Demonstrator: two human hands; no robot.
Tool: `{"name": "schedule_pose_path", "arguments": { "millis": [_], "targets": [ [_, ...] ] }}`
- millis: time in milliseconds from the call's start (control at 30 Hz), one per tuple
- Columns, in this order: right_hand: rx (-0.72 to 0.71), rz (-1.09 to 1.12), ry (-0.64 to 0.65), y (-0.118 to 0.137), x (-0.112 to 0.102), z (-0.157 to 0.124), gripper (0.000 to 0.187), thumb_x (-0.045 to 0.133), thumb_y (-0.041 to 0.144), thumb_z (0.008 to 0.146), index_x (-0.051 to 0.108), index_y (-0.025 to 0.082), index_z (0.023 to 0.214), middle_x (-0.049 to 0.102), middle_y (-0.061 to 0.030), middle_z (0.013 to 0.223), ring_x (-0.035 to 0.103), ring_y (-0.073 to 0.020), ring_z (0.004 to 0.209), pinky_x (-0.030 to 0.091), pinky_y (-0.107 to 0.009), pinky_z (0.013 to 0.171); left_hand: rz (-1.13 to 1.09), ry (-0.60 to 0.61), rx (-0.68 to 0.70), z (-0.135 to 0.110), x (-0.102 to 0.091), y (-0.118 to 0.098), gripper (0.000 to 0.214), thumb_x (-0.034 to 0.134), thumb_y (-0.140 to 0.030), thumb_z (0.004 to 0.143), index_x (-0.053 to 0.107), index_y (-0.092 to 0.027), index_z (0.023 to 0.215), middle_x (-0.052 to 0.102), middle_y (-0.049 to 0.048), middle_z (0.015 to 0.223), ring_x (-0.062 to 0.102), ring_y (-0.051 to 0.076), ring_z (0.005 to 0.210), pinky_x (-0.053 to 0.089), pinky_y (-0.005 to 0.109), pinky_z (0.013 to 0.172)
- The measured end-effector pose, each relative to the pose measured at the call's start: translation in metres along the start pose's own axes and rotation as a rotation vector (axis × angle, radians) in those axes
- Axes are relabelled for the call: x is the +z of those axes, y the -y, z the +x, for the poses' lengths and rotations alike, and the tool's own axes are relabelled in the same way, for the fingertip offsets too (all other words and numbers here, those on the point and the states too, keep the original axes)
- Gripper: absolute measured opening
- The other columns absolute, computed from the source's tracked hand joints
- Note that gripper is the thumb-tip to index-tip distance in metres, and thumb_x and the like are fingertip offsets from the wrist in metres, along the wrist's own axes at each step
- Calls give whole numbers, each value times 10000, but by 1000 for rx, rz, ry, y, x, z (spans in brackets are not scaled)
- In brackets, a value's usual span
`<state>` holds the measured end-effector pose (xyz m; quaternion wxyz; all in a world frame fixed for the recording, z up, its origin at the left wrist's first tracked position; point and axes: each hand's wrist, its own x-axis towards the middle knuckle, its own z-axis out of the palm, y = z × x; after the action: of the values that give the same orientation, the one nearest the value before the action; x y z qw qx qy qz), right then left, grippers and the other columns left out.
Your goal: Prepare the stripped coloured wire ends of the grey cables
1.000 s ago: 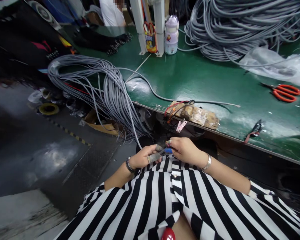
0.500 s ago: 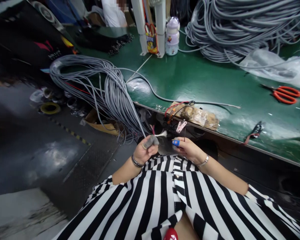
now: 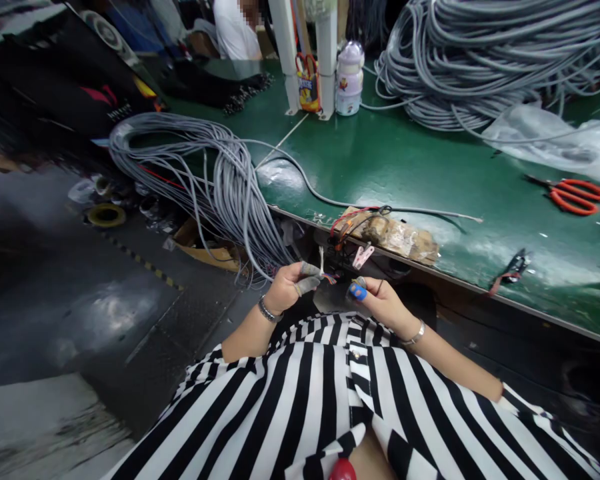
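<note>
Between the grey-covered thumb and finger of my left hand (image 3: 291,287) is pinched the end of a grey cable. Its thin coloured wires (image 3: 330,278) and a white strand (image 3: 322,259) stick out past the fingertips. My right hand (image 3: 380,301) is closed just to the right, with blue tape round one digit. Something small and yellowish shows at its fingertips, too small to name. A gap separates the two hands. Behind the left hand hangs a coil of grey cable (image 3: 240,193) over the bench edge. A pink clip (image 3: 363,256) hangs just above the right hand.
Along the edge of the green bench (image 3: 405,180) lies a worn tape-wrapped block (image 3: 400,238). Red-handled scissors (image 3: 575,196) and small cutters (image 3: 515,268) rest to the right. Farther back stand a pale bottle (image 3: 349,80), a large cable coil (image 3: 480,60) and a person in white (image 3: 236,30).
My left hand has turned the cable end, so the coloured wires now point right and the white strand points up. My right hand has shifted slightly right. The whole view has moved a little.
</note>
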<state>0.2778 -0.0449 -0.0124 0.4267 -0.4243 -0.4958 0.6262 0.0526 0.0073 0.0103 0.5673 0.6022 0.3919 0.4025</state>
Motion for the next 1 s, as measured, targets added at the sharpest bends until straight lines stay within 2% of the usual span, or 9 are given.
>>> {"name": "schedule_pose_path", "arguments": {
  "millis": [133, 233, 333, 433, 600, 700, 767, 900, 1000],
  "targets": [
    [73, -15, -23, 4, -2, -2, 553, 561, 681, 789, 575, 142, 665, 483, 17, 574, 299, -60, 490, 227, -227, 465, 437, 173, 232, 3, 2, -5, 182, 727, -312, 777, 724, -147, 855, 736, 63, 804, 671, 147, 716, 513, 249, 694],
    [204, 49, 70, 4, -2, 2, 639, 506, 739, 780, 641, 119, 708, 449, 26, 521, 242, -51, 446, 152, -232, 429, 652, 288, 358, 2, 4, -7, 164, 671, -302, 825, 723, -155, 875, 730, 61, 776, 670, 148, 703, 496, 241, 677],
    [273, 162, 117, 2, 2, 8, 565, 672, 689, 671, 631, 126, 682, 484, 31, 520, 294, -43, 434, 178, -216, 419, 816, 380, 386, 1, 6, -5, 183, 625, -315, 849, 717, -157, 851, 708, 56, 724, 652, 149, 669, 473, 242, 650],
    [290, 263, 63, -2, 9, 11, 439, 843, 492, 537, 618, 141, 677, 557, 29, 578, 414, -57, 478, 308, -205, 462, 883, 409, 332, -1, 8, -2, 206, 607, -329, 853, 707, -156, 805, 690, 50, 688, 637, 146, 645, 457, 240, 635],
    [189, 351, -183, -9, 17, 13, 341, 833, 387, 556, 638, 158, 716, 600, 18, 624, 474, -79, 520, 382, -219, 497, 597, 453, 56, -4, 9, -2, 259, 624, -386, 847, 694, -139, 820, 691, 38, 708, 621, 123, 636, 458, 218, 615],
    [135, 444, -384, -10, 8, 14, 321, 801, 398, 616, 586, 178, 710, 491, 62, 533, 321, -40, 422, 248, -188, 391, 266, 475, -165, -7, 7, -1, 345, 683, -459, 787, 687, -115, 811, 653, 21, 628, 560, 94, 525, 433, 198, 516],
    [108, 493, -460, -10, -3, 13, 351, 800, 414, 634, 546, 186, 715, 433, 81, 516, 200, -21, 395, 128, -186, 364, 113, 396, -230, -9, 5, 0, 383, 735, -482, 727, 687, -109, 795, 637, 17, 598, 537, 87, 494, 430, 199, 494],
    [98, 479, -394, -10, -22, 15, 455, 690, 608, 720, 543, 177, 729, 488, 42, 572, 142, -15, 388, 69, -209, 371, 22, 133, -184, -5, 5, 1, 326, 785, -423, 689, 698, -123, 782, 641, 16, 606, 548, 88, 518, 455, 206, 523],
    [158, 439, -272, -6, -25, 25, 583, 561, 746, 742, 562, 163, 725, 478, 25, 557, 137, -24, 389, 50, -225, 377, 12, 42, -134, 5, 11, -2, 314, 802, -400, 671, 700, -129, 792, 653, 17, 641, 559, 90, 540, 468, 211, 538]
  ]
}}
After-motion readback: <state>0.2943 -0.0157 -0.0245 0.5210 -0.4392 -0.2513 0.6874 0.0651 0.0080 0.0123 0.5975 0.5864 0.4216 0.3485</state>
